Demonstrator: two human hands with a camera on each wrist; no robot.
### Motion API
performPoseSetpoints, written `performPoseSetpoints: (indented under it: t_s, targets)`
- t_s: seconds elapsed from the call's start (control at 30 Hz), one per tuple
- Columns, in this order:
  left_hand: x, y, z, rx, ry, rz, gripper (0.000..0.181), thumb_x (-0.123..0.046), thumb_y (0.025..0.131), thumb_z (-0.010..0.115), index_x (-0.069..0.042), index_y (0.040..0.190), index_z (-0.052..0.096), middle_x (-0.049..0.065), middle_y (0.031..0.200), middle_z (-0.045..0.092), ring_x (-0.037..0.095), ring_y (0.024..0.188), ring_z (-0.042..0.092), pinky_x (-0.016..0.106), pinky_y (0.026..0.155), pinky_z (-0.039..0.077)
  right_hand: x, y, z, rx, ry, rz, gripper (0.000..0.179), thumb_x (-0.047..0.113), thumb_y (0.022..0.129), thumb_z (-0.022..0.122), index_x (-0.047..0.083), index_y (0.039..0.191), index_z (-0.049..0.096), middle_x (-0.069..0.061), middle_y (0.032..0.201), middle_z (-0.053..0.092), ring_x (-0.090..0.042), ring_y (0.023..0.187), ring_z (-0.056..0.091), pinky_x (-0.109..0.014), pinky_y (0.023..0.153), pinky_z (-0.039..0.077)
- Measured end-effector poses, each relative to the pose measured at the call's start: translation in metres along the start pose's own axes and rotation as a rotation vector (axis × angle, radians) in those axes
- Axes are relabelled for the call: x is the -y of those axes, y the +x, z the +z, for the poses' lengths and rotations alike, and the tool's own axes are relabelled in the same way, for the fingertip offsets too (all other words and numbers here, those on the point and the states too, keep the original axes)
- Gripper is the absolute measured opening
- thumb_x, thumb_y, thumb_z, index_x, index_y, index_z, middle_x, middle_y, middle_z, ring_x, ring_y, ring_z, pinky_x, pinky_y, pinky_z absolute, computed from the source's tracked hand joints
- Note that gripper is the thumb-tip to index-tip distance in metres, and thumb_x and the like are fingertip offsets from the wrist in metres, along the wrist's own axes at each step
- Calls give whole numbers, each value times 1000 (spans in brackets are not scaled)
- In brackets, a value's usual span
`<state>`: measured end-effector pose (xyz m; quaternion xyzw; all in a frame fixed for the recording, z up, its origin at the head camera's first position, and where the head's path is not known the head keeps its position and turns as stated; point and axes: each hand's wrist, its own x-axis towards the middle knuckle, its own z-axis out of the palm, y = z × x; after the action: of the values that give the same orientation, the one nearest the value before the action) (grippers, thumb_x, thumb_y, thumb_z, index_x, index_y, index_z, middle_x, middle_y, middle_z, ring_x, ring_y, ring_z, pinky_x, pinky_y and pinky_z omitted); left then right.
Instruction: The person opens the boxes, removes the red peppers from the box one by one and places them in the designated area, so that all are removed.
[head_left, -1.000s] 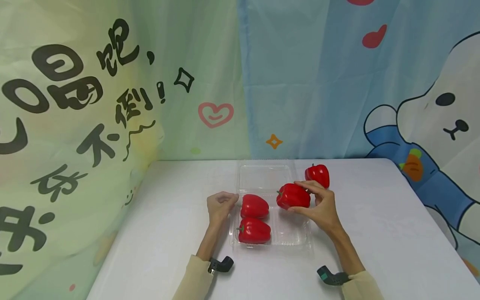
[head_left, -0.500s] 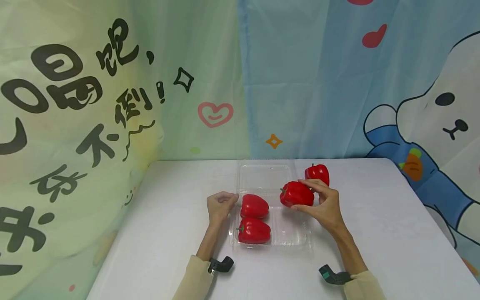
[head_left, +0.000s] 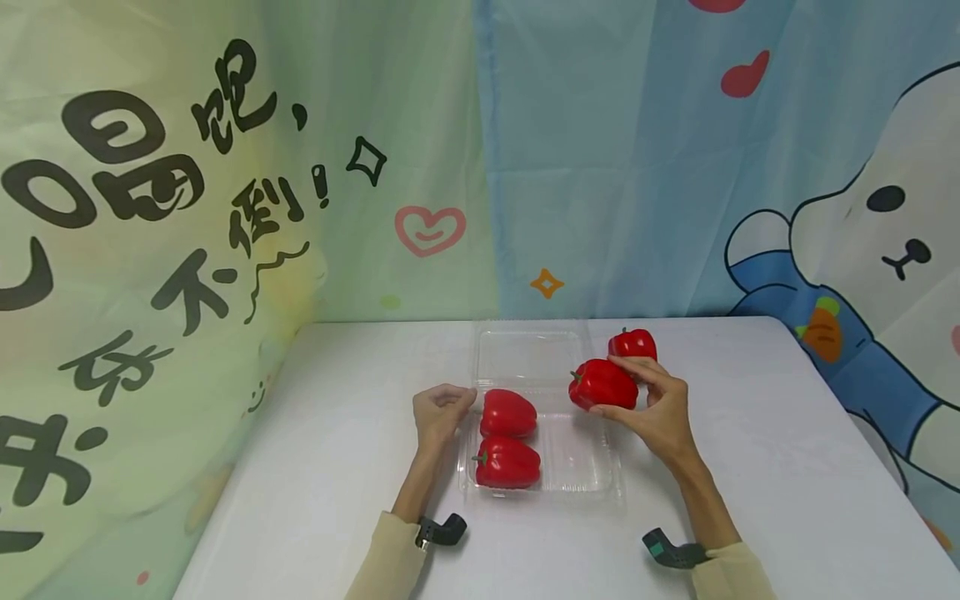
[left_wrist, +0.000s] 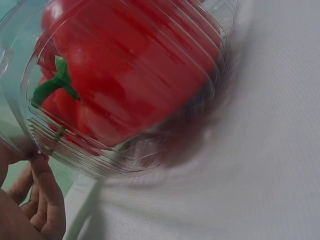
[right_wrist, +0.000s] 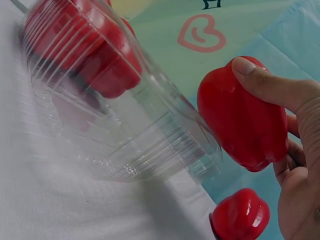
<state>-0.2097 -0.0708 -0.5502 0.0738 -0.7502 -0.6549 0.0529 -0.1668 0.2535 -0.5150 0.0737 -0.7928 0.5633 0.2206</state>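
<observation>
A clear plastic clamshell box [head_left: 577, 467] lies with its lid folded back on the table. In its left half sit two red bell peppers, the back pepper [head_left: 508, 413] and the front pepper [head_left: 507, 463], whose green stem points left. My left hand [head_left: 441, 412] pinches the box's left rim between thumb and finger, as the left wrist view shows. Over the box's right back corner, my right hand [head_left: 656, 408] grips another red bell pepper [right_wrist: 240, 115], thumb on one side and fingers on the other. Part of that pepper is hidden behind the thumb in the right wrist view.
One more red bell pepper [head_left: 633, 343] stands on the white table [head_left: 330, 467] behind the right hand, partly covered by it. The clear lid [head_left: 532, 354] reaches toward the table's back edge. A printed curtain [head_left: 585, 167] hangs behind.
My right hand has moved right and slightly back with the bell pepper, from over the box's right half toward its corner. The left hand has stayed on the rim.
</observation>
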Motion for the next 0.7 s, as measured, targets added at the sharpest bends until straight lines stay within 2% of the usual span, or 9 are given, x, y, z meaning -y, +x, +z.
performPoseSetpoints:
  t_s: [0.13,0.23,0.37,0.43,0.6,0.7]
  targets:
    - [-1,0,0,3,2,-4,17,-16,92,82,1,89,81,15,81,81,15,70,69,25,65,55,-1,1,-2,-19,-9,6,66,-6,76,94,-3,138,72,-4,139,71,-9,130,60,-11,105,50]
    - [-1,0,-1,2,1,-10,17,-16,92,83,1,89,81,15,81,80,15,70,69,25,65,56,0,1,-3,-29,4,3,67,-8,76,93,-2,138,72,-7,139,72,-10,131,60,-11,105,50]
    - [-1,-1,-1,-1,3,-9,18,-16,92,83,1,89,81,16,81,80,15,69,69,25,65,55,1,1,-5,-45,7,-9,68,-9,75,93,1,139,72,-21,139,70,-10,130,61,-11,105,50]
    - [-1,-1,-1,-1,0,-9,18,-16,92,83,2,89,81,16,80,80,15,69,69,25,65,55,0,1,-7,-55,-2,-11,69,-9,75,93,3,140,73,-16,138,71,-9,129,61,-10,105,50]
    - [-2,-1,0,-5,-10,-5,17,-15,92,83,1,88,81,16,80,79,14,69,68,25,64,55,-2,1,-10,-80,-14,4,71,-9,75,93,5,141,72,11,133,71,-8,128,61,-9,102,51]
    - [-2,-1,0,-9,-9,3,16,-15,92,82,1,87,81,16,79,79,14,67,67,25,64,55,-3,0,-11,-91,-24,13,71,-9,75,93,5,142,72,15,132,70,-7,128,60,-8,102,50]
